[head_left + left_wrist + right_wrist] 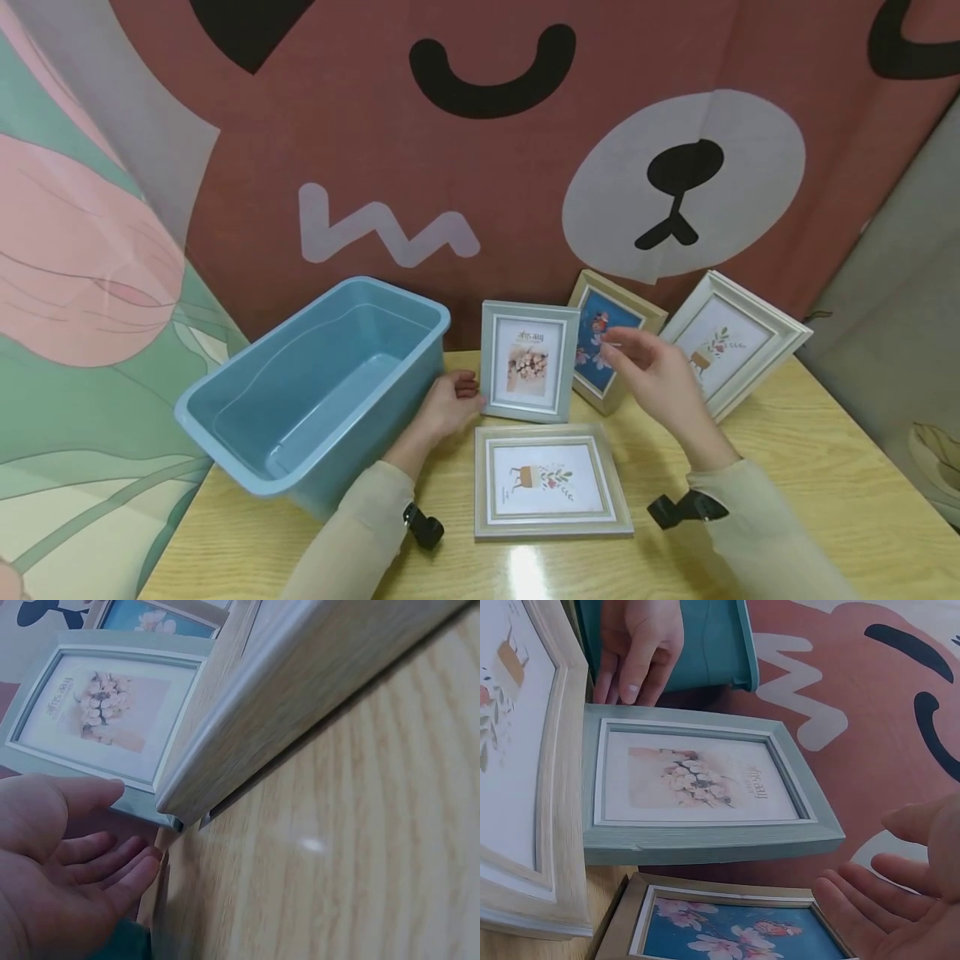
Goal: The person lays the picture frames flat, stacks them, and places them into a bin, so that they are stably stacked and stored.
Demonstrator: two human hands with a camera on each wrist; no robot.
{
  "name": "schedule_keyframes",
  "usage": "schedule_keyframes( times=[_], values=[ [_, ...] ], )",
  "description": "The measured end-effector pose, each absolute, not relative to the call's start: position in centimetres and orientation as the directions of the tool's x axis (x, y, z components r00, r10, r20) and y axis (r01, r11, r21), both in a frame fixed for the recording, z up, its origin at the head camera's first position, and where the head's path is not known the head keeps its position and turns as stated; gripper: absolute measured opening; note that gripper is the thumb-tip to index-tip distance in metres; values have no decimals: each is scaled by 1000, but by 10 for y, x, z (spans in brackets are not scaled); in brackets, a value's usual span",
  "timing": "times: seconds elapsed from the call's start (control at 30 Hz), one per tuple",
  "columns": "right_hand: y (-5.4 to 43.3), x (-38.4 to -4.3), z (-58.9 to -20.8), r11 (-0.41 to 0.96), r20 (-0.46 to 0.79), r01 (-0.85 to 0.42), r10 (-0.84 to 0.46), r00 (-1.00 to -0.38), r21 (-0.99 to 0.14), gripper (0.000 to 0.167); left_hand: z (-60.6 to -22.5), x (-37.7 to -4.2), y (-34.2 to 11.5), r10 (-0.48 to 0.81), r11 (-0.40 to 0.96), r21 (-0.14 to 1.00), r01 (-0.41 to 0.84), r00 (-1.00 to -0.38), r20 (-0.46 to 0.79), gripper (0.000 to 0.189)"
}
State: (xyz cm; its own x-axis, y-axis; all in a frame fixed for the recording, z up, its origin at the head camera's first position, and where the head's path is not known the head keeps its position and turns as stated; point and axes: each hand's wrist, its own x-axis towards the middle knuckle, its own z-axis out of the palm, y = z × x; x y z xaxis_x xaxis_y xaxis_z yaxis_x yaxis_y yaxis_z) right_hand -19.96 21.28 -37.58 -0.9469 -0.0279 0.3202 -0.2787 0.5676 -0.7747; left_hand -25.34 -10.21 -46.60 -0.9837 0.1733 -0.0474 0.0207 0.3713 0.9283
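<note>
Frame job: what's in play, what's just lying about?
Likely in play:
pale green rectangular picture frame, by left hand
tan rectangular frame by right hand
white rectangular frame
beige rectangular frame
blue rectangular plastic tub

Likely incidental:
printed fabric backdrop
wooden table

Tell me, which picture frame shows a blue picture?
The tan frame, standing between the grey-green frame and the off-white frame; the other three hold pale pictures.
</note>
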Motion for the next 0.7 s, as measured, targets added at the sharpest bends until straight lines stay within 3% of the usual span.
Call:
schedule_keyframes(
  times=[0.7],
  values=[
    [185,-253,-375,536,302,-258,-6,-953,-804,45,-471,-262,-99,219,470,878,88,-976,-20,30]
  ],
)
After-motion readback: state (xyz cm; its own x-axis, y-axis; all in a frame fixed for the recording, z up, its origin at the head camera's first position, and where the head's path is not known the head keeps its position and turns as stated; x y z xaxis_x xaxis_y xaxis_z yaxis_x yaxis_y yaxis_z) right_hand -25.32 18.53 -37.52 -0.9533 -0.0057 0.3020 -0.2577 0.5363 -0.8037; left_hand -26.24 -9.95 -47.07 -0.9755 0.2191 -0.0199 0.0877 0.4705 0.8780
